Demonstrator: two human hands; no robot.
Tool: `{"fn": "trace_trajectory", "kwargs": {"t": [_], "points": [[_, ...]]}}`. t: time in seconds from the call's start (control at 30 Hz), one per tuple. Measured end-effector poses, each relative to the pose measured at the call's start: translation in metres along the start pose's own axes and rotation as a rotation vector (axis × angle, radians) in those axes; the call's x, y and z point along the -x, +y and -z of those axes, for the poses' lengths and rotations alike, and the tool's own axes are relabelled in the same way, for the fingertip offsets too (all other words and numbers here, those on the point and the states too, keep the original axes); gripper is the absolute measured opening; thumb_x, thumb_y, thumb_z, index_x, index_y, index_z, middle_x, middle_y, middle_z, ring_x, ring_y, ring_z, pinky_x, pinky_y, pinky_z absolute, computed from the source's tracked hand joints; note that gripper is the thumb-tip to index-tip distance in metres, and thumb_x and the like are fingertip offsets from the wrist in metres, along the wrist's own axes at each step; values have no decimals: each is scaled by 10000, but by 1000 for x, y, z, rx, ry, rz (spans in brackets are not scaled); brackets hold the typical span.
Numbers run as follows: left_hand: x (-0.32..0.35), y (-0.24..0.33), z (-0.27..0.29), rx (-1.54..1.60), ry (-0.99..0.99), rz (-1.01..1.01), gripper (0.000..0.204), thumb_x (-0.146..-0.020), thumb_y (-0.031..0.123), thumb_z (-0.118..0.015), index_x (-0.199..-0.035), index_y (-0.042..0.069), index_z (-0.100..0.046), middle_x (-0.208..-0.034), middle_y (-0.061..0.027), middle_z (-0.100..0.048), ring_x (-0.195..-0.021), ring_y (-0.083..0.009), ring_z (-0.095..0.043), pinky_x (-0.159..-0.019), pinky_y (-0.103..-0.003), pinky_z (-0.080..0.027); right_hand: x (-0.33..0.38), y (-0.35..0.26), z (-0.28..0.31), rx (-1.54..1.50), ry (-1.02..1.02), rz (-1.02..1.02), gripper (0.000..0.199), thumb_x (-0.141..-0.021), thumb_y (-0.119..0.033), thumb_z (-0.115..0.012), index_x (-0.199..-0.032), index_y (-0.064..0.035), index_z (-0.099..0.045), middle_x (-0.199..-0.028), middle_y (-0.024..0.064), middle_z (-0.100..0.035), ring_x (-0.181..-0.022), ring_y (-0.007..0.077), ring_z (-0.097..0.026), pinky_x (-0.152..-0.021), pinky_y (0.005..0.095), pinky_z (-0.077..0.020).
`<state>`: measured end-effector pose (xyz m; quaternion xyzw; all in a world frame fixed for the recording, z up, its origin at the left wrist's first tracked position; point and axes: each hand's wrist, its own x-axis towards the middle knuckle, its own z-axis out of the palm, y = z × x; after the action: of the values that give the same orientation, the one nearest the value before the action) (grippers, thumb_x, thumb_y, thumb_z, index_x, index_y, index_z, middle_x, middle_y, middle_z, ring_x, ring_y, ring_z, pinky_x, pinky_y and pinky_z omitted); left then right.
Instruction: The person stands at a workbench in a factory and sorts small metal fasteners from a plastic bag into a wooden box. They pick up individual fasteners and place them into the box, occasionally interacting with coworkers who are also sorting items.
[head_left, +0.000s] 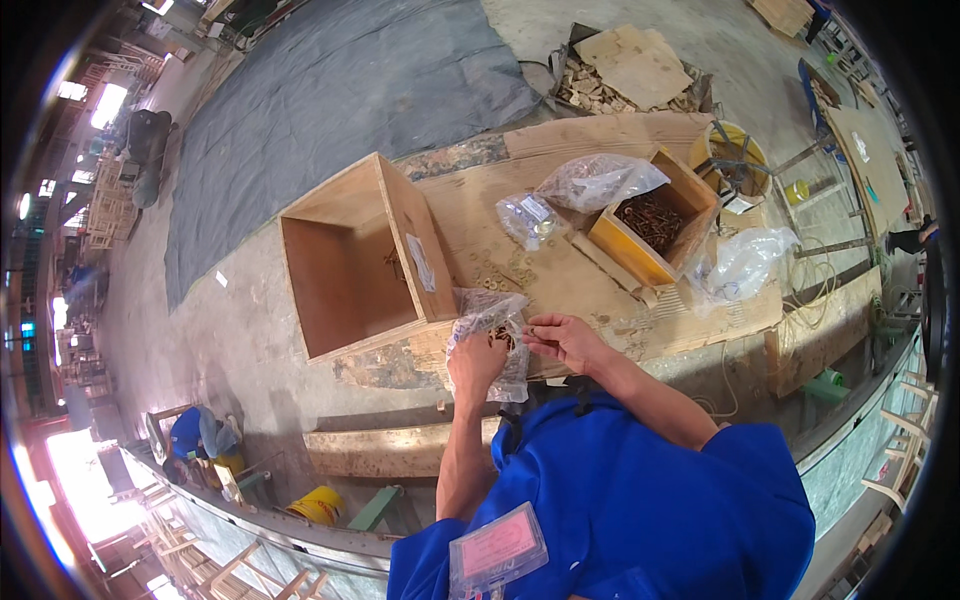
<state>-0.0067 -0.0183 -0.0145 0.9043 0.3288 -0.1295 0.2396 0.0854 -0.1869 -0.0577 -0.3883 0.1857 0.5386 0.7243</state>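
My left hand (475,364) is closed at a clear plastic bag (490,306) on the front edge of the workbench. Its fingertips touch reddish-brown screws (502,336) inside the bag; exactly what they grip is hidden. Just to the right, my right hand (568,340) is closed in a pinch, fingertips beside the bag. Whatever it pinches is too small to name. Beyond the bag, several small ring-shaped pieces (497,276) lie scattered on the bench. A large open wooden box (345,270) stands to the left, with a few brown screws in it.
A smaller wooden box (640,262) full of screws sits on the bench (590,300), among plastic bags (600,180). Behind are a yellow bucket (728,150) and a container of wood scraps (630,75). A dark tarp (340,110) covers the floor. Another person (195,432) is at lower left.
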Motion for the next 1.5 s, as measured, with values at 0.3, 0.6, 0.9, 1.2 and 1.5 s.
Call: {"fn": "trace_trajectory", "kwargs": {"t": [0.3, 0.6, 0.9, 1.2, 1.5], "points": [[28, 15, 14, 435, -118, -121, 271, -817, 269, -587, -875, 23, -685, -739, -228, -643, -671, -387, -632, -641, -450, -497, 8, 0, -24, 34, -46, 19, 136, -954, -51, -577, -1067, -4, -636, -1021, 79, -673, -932, 167, -669, -843, 278, -577], [27, 28, 19, 407, -23, -222, 256, -861, 215, -614, -939, -9, -710, -765, -200, -674, -696, -283, -667, -649, -380, -490, 5, -5, -17, -11, -225, 34, 187, -935, -142, -641, -1103, -60, -645, -1026, 32, -675, -961, 126, -653, -889, 280, -538], [18, 58, 28, 522, -2, -306, 204, -912, 139, -606, -925, -43, -696, -660, -119, -643, -610, -154, -613, -543, -310, -460, 6, -21, -19, 34, -230, 172, 147, -890, -95, -692, -1028, -52, -663, -939, 24, -681, -853, 113, -652, -758, 263, -544], [-14, 57, 32, 1041, -283, -326, 193, -955, 126, -578, -1002, -45, -654, -754, 11, -579, -614, -60, -477, -528, -208, -371, 34, -51, -21, 101, -304, 130, 85, -878, -139, -713, -901, -69, -670, -754, -2, -644, -630, 64, -587, -505, 208, -443], [-17, 52, 73, 882, -378, -615, 147, -945, 120, -574, -839, 18, -568, -705, 0, -516, -606, -75, -457, -545, -228, -368, 46, -54, -41, 267, -479, 51, 86, -885, -163, -686, -860, -83, -669, -792, 6, -681, -549, 21, -518, -448, 184, -373]]}}
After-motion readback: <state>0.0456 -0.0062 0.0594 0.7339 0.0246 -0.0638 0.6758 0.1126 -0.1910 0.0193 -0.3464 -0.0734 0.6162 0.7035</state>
